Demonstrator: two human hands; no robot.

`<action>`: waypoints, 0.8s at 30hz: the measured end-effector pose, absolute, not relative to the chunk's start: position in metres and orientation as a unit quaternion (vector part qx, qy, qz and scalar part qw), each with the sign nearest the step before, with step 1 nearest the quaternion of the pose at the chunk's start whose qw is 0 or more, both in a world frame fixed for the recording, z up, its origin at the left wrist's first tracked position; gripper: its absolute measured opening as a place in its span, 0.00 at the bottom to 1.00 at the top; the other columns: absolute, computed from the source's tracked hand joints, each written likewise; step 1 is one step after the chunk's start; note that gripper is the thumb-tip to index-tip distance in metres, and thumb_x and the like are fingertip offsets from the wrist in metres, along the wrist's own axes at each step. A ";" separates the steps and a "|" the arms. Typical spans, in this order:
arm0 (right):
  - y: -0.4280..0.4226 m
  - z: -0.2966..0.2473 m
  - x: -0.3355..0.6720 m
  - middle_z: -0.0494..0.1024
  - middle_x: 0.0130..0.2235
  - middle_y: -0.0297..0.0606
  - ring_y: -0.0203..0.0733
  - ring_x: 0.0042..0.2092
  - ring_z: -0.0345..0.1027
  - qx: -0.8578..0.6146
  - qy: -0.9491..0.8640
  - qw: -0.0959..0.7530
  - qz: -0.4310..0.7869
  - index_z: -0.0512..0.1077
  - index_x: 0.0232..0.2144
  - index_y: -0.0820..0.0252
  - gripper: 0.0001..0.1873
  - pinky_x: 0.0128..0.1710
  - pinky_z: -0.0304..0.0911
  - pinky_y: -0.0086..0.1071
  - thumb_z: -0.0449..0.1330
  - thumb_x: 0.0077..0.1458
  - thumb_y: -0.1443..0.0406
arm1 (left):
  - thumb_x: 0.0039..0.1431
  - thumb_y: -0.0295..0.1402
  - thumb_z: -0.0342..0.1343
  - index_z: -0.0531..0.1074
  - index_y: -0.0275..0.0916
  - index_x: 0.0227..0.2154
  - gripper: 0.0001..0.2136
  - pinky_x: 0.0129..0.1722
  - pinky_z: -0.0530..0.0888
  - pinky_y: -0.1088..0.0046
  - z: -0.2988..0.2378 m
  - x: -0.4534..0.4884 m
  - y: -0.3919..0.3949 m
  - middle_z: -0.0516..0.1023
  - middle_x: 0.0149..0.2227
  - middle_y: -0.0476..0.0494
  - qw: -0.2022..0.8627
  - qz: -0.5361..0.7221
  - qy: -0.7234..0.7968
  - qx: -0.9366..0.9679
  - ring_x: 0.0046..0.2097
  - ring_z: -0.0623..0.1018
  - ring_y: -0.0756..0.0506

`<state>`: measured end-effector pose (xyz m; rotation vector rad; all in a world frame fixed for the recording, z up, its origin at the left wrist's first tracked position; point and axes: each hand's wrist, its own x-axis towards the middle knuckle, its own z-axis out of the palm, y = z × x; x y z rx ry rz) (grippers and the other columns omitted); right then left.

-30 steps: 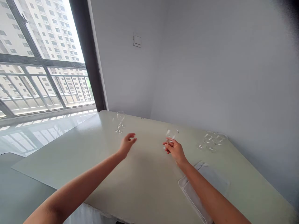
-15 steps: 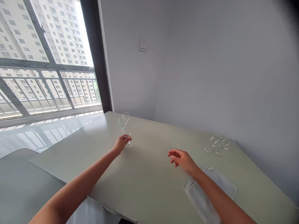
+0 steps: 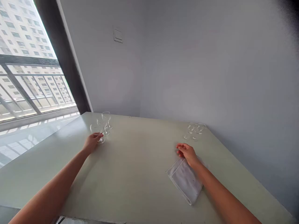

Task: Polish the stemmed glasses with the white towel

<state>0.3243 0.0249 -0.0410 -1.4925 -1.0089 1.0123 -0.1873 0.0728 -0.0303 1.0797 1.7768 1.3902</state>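
Observation:
At the left of the table, my left hand (image 3: 92, 142) is closed round the lower part of a clear wine glass (image 3: 95, 128); the glass stands upright. Just behind it are more clear wine glasses (image 3: 106, 116), partly overlapping. My right hand (image 3: 187, 152) hovers at the far edge of a folded grey cloth (image 3: 184, 180), its fingers loosely bent and apart with nothing in them. Whether it touches the cloth is unclear. Beyond this hand stands another group of clear glasses (image 3: 192, 127), their outlines faint against the table.
The pale table (image 3: 135, 174) reaches back to a grey wall (image 3: 187, 68) with a switch (image 3: 118, 35). A window (image 3: 25, 74) with a railing outside lies at the left.
My view has turned to the right, so the glasses and window appear farther left. My left hand stays at the wine glass. My right hand has moved closer to the right-hand glasses.

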 end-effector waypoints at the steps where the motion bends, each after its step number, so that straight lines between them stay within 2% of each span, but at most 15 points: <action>1: 0.032 -0.042 0.330 0.75 0.34 0.42 0.35 0.25 0.68 -0.630 -0.402 0.534 0.395 0.70 0.31 0.62 0.12 0.19 0.63 0.26 0.59 0.39 0.66 | 0.28 0.47 0.63 0.73 0.34 0.31 0.25 0.22 0.62 0.74 -0.029 -0.189 0.074 0.72 0.24 0.47 0.315 0.524 0.677 0.409 0.24 0.67 0.50; 4: 0.057 -0.047 0.345 0.71 0.41 0.41 0.32 0.26 0.68 -0.660 -0.352 0.580 0.323 0.67 0.38 0.60 0.19 0.21 0.64 0.24 0.58 0.38 0.68 | 0.32 0.42 0.62 0.72 0.36 0.34 0.23 0.26 0.67 0.71 -0.027 -0.191 0.074 0.73 0.28 0.45 0.299 0.511 0.696 0.408 0.27 0.70 0.48; 7: 0.085 -0.048 0.355 0.69 0.44 0.40 0.29 0.25 0.67 -0.678 -0.305 0.609 0.277 0.64 0.42 0.57 0.24 0.20 0.63 0.22 0.57 0.37 0.70 | 0.37 0.35 0.60 0.69 0.40 0.42 0.23 0.36 0.69 0.64 -0.026 -0.186 0.064 0.71 0.37 0.42 0.195 0.480 0.754 0.403 0.36 0.72 0.42; 10: 0.105 -0.046 0.360 0.70 0.36 0.36 0.30 0.23 0.66 -0.671 -0.276 0.625 0.287 0.63 0.38 0.58 0.22 0.19 0.63 0.23 0.58 0.36 0.71 | 0.41 0.33 0.55 0.64 0.41 0.47 0.25 0.46 0.64 0.59 -0.024 -0.173 0.042 0.66 0.41 0.40 0.071 0.458 0.799 0.384 0.46 0.67 0.40; 12: 0.112 -0.044 0.363 0.69 0.28 0.32 0.31 0.23 0.66 -0.659 -0.269 0.628 0.316 0.64 0.32 0.59 0.15 0.19 0.64 0.23 0.58 0.36 0.71 | 0.44 0.33 0.53 0.63 0.41 0.47 0.23 0.46 0.64 0.60 -0.024 -0.160 0.025 0.64 0.40 0.41 0.045 0.469 0.793 0.386 0.45 0.67 0.42; 15: 0.114 -0.041 0.362 0.66 0.22 0.29 0.29 0.20 0.63 -0.646 -0.265 0.627 0.345 0.62 0.24 0.60 0.09 0.17 0.61 0.22 0.59 0.36 0.71 | 0.45 0.32 0.52 0.65 0.41 0.43 0.19 0.40 0.67 0.66 -0.023 -0.137 0.005 0.63 0.39 0.45 0.091 0.494 0.758 0.417 0.35 0.67 0.47; 18: 0.107 -0.038 0.345 0.69 0.23 0.31 0.27 0.19 0.61 -0.630 -0.290 0.621 0.366 0.64 0.23 0.61 0.09 0.15 0.59 0.21 0.61 0.35 0.70 | 0.44 0.32 0.52 0.67 0.42 0.40 0.16 0.35 0.67 0.71 -0.018 -0.107 -0.007 0.64 0.39 0.46 0.182 0.517 0.700 0.459 0.32 0.66 0.50; 22: 0.078 -0.024 0.281 0.76 0.30 0.39 0.31 0.22 0.65 -0.576 -0.379 0.583 0.430 0.69 0.30 0.64 0.16 0.16 0.59 0.23 0.63 0.33 0.66 | 0.47 0.34 0.52 0.71 0.42 0.36 0.12 0.33 0.66 0.74 -0.006 -0.060 -0.017 0.66 0.36 0.47 0.298 0.481 0.629 0.533 0.31 0.66 0.51; 24: 0.053 -0.013 0.238 0.76 0.32 0.41 0.33 0.22 0.66 -0.521 -0.466 0.534 0.475 0.68 0.40 0.64 0.24 0.16 0.59 0.25 0.62 0.36 0.64 | 0.49 0.37 0.52 0.73 0.43 0.36 0.12 0.32 0.66 0.75 0.000 -0.035 -0.022 0.67 0.35 0.47 0.347 0.447 0.602 0.564 0.30 0.66 0.51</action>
